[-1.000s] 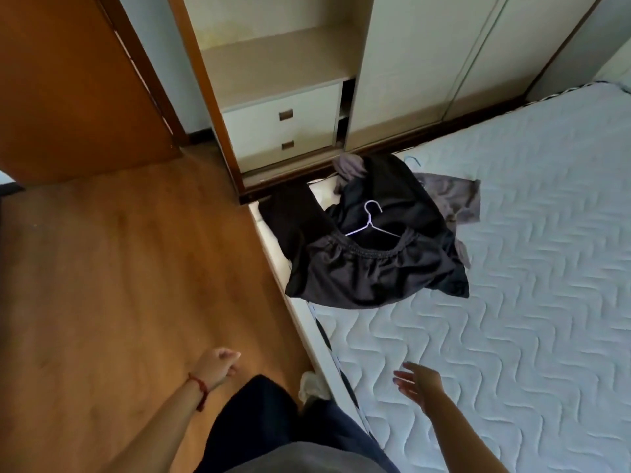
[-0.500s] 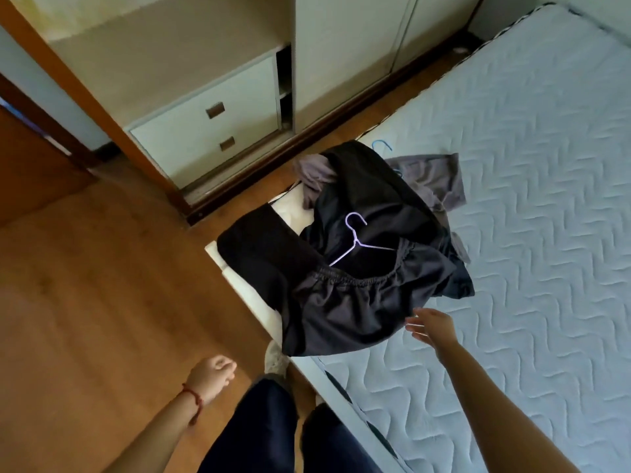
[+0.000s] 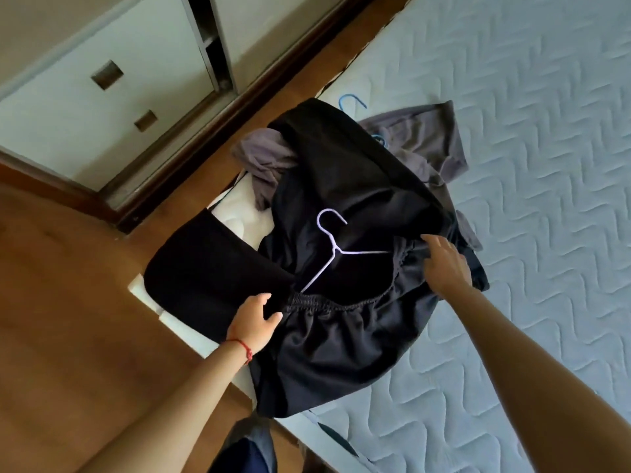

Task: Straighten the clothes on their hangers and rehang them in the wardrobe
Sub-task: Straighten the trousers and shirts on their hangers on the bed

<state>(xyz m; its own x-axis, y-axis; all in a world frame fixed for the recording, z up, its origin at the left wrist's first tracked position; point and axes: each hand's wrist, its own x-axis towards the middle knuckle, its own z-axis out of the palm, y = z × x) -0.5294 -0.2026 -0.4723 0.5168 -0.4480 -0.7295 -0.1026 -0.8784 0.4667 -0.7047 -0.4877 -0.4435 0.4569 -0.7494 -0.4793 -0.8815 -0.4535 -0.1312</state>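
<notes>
The left hand [image 3: 254, 320] rests at the left end of the gathered elastic waistband [image 3: 327, 303] of a black garment [image 3: 334, 349], thumb and fingers spread around the fabric edge. Whether the fingers actually pinch the cloth cannot be told, since the dark fabric hides the contact. A red string bracelet [image 3: 240, 346] circles the left wrist.

The right hand [image 3: 444, 264] lies at the right end of the same waistband, fingers extended and fairly straight, with the fingertips [image 3: 428, 241] touching the black fabric. It presses on the cloth rather than closing around it.

Between the two hands, a white wire hanger [image 3: 336, 249] lies on the black garment. Its hook points away from the person, and its lower arm runs under the waistband opening near the left hand.

The black garment sits on top of a pile of clothes at the corner of a quilted white mattress [image 3: 529, 199]. Part of the black fabric hangs over the mattress edge toward the wooden floor [image 3: 68, 319]. A grey garment [image 3: 426, 138] lies beneath and behind the black one, showing on both sides of it. A blue hanger hook [image 3: 351, 100] protrudes beyond the pile, on the mattress.

The wardrobe [image 3: 239, 39] stands beyond the mattress corner. Two white drawers [image 3: 85, 104] with recessed square handles are visible at its base.
</notes>
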